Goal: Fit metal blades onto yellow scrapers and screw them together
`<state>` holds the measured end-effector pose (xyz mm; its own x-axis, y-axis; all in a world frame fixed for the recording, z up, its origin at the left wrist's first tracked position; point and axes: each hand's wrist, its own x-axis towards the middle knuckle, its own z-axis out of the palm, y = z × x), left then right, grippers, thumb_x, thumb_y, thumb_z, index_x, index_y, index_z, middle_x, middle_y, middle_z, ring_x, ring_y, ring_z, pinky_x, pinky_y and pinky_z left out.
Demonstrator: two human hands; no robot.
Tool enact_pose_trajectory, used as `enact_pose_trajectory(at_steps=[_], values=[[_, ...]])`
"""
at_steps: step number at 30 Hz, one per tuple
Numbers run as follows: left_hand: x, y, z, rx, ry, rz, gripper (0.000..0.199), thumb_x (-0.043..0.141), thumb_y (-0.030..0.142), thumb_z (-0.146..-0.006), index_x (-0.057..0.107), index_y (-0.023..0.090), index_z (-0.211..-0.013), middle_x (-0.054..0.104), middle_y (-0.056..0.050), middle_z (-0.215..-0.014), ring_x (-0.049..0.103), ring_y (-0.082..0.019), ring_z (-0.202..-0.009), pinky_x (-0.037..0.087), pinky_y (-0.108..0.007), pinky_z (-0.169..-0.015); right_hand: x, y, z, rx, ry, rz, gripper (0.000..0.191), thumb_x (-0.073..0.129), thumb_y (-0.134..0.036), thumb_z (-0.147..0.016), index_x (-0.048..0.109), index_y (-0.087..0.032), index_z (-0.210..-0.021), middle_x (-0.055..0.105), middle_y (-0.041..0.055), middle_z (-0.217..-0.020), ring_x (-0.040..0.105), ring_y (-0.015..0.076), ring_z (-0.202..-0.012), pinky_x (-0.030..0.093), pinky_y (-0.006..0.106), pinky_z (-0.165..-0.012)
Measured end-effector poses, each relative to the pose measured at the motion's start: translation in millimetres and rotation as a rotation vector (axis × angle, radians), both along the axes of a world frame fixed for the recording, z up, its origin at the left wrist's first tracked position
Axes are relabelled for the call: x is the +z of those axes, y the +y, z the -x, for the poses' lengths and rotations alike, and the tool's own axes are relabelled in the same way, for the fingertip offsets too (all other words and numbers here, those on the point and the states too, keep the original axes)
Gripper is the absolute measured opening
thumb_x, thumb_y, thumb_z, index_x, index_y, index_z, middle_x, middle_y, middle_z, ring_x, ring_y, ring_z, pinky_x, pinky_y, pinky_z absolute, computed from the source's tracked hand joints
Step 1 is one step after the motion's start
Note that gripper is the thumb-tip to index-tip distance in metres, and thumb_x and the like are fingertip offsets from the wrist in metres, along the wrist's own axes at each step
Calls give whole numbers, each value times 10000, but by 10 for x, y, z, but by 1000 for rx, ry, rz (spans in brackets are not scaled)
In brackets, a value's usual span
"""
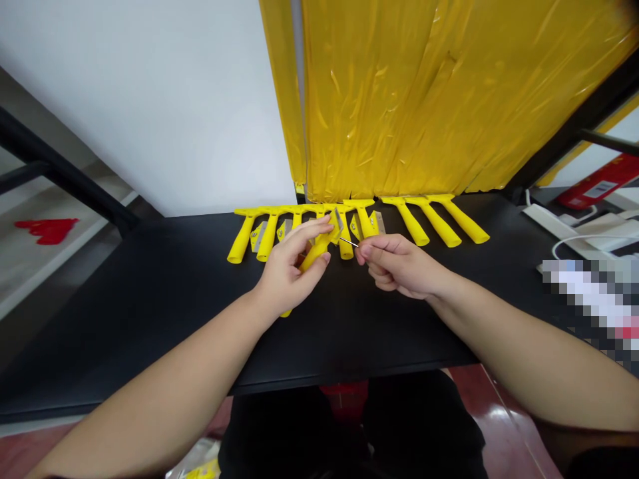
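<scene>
Head view: above the worktop (174, 286), between its front and back edges, the left hand (287, 266) grips the yellow tool (314, 253), best kept steady, while the right hand (397, 266) pinches a thin metal rod (350, 243), best aimed straight.

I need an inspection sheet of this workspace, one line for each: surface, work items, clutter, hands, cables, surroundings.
Surface: black tabletop.
Work items: one yellow tool in hand; thin metal rod; more yellow-handled tools lined up along the back edge.
Clutter: red box with white items around it at the right; a pixelated patch there cannot be read.
Hands: left hand grips the yellow tool; right hand pinches the rod, pointed at the tool; contact unclear.
Cables: white cable at the right.
Surroundings: yellow plastic sheeting and white panel behind.
</scene>
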<state>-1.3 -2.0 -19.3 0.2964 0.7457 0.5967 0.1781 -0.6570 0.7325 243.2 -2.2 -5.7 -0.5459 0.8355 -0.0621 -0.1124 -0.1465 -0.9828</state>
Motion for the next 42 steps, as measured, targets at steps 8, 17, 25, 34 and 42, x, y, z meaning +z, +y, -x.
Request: enact_pose_trajectory(at_steps=[8,17,25,34,42], values=[[-39,-32,-39,-1,-23,166,424,708,168,-935,612,284,-1332,566,-117,-1596,732,-175,-886,599,-285,-647,-16,113,-88,62,-89,-200,356,616,-523,-1041,660,-200,-897,348,-88,-611,274,89,-506,257,222,-459],[-20,152,-28,61,-304,426,420,742,196,-871,531,302,-1218,535,-64,-1447,646,-66,-613,502,-208,-398,-48,84,-83,316,-819,-885,133,618,-187,-1001,747,-215,-986,657,51,-969,622,181,-807,487,332,-764],[79,150,-24,-87,-525,698,376,722,223,-851,507,236,-1159,632,25,-897,669,-110,-594,463,-189,-429,-114,118,-40,156,-863,-902,32,699,-221,-949,727,-213,-962,638,9,-816,567,157,-706,430,305,-671],[105,46,-99,-148,-536,787,314,732,266,-911,521,228,-1141,684,9,-908,705,-125,-642,514,-206,-482,-161,148,-1,-314,-314,-540,264,769,-394,-932,619,-230,-1075,647,-13,-829,555,137,-661,487,298,-612],[90,-26,-132,-268,-401,771,309,707,422,-989,543,208,-1141,682,8,-791,693,-136,-597,538,-201,-437,-113,135,72,-154,76,-141,350,887,-359,-815,677,-208,-1050,702,14,-907,661,143,-768,619,314,-721]])
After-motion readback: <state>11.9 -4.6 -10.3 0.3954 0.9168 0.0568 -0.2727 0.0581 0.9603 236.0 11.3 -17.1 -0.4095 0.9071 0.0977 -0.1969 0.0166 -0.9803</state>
